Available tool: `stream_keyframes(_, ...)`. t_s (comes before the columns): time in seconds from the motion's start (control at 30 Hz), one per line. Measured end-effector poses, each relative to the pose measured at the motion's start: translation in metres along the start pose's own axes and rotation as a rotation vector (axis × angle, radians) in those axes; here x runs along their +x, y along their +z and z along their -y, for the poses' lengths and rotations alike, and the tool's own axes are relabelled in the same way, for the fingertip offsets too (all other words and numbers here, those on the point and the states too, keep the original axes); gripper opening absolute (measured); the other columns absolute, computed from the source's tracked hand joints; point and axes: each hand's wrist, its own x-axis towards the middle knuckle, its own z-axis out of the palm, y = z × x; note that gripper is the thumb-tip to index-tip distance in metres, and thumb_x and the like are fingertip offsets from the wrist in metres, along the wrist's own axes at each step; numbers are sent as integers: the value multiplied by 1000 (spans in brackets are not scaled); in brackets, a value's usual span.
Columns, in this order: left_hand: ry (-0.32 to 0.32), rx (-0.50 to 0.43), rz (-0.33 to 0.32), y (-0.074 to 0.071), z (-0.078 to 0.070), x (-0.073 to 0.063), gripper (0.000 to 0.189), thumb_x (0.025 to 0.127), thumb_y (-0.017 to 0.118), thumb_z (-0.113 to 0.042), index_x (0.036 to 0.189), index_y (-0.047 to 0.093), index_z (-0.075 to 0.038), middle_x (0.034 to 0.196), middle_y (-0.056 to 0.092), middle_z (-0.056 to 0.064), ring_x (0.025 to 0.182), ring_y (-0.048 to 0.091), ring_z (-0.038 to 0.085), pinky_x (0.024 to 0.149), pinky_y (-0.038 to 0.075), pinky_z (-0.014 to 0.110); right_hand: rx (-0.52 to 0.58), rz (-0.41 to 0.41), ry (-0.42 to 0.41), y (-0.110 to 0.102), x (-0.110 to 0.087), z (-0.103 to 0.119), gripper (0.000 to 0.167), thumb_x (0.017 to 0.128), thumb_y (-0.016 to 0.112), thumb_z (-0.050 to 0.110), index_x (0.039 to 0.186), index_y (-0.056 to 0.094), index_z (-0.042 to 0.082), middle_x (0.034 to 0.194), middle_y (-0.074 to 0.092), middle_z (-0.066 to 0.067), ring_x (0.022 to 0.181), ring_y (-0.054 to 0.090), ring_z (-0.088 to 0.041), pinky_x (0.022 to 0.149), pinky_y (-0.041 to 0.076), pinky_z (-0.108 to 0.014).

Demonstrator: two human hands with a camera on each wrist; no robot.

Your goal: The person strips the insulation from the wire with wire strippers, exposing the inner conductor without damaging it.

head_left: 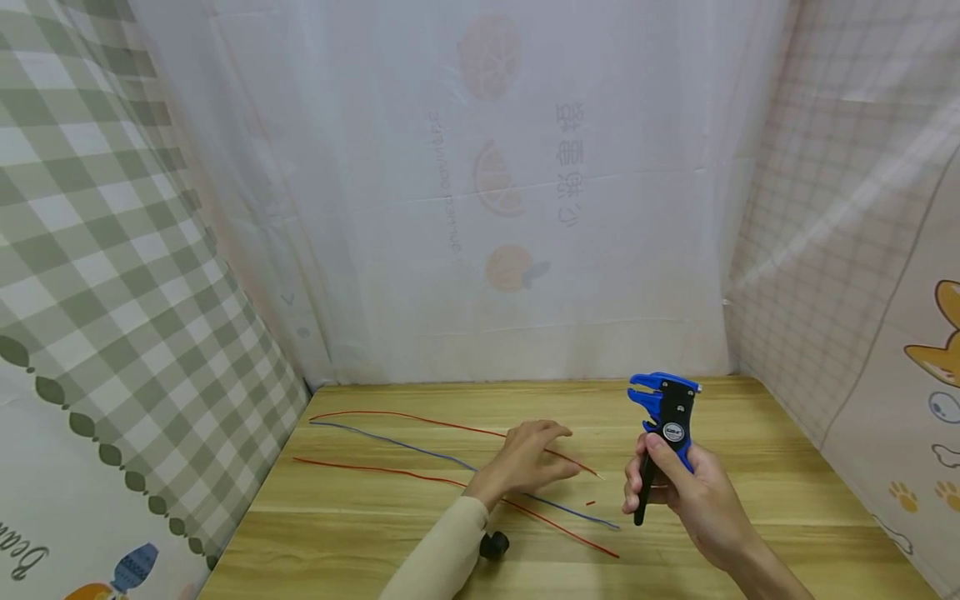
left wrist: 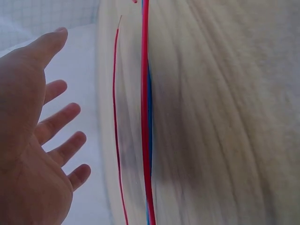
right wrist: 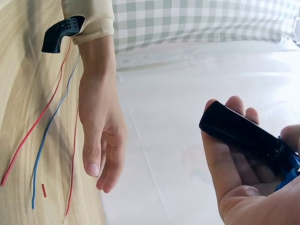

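Observation:
My right hand [head_left: 693,483] holds a blue-and-black wire stripper [head_left: 671,417] upright by its handles, jaws at the top. My left hand [head_left: 525,457] hovers over the wires with its fingers loosely extended and nothing in them; the left wrist view shows the same hand [left wrist: 35,131] with fingers spread. Under it runs the far red wire [head_left: 405,417], whose right end shows a bare tip. A blue wire [head_left: 405,444] and a nearer red wire [head_left: 555,525] lie across the table as well. A short red piece of insulation [right wrist: 44,190] lies near their right ends.
The wooden table [head_left: 330,533] meets a white sheet [head_left: 390,250] at the back. Green checked cloth [head_left: 112,250] hangs on the left and a printed curtain [head_left: 847,333] on the right. A black wrist-worn device [head_left: 493,546] sits at the left sleeve.

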Motion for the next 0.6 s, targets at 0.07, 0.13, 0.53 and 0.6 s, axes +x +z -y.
stream_keyframes(0.07, -1, 4, 19, 0, -1, -3, 63, 109, 72, -56, 160, 63, -21, 167, 61, 5, 159, 52, 30, 131, 39, 58, 4, -1, 7, 0, 0, 0, 30, 125, 25, 11, 122, 54, 5, 94, 74, 1, 78, 79, -24, 79, 70, -47)
stream_keyframes(0.13, 6, 13, 33, -1, -2, -7, 62, 109, 71, -57, 160, 64, -22, 168, 60, 4, 160, 50, 30, 132, 38, 58, 6, -4, 13, -1, 0, 0, 30, 125, 25, 11, 122, 54, 6, 95, 74, 2, 78, 79, -24, 80, 70, -48)
stream_keyframes(0.53, 110, 96, 38, 2, -8, -24, 56, 105, 77, -57, 151, 71, -26, 163, 65, 2, 154, 56, 24, 125, 44, 51, 7, -39, 30, -7, -2, -3, 29, 125, 27, 12, 120, 55, 6, 94, 74, 2, 78, 80, -23, 79, 71, -48)
stream_keyframes(0.6, 129, 118, 36, 3, -9, -26, 56, 105, 78, -57, 151, 71, -26, 161, 66, 1, 153, 57, 22, 124, 45, 49, 4, -40, 28, -9, -2, -3, 29, 125, 27, 11, 120, 56, 7, 93, 74, 2, 78, 80, -23, 79, 71, -48)
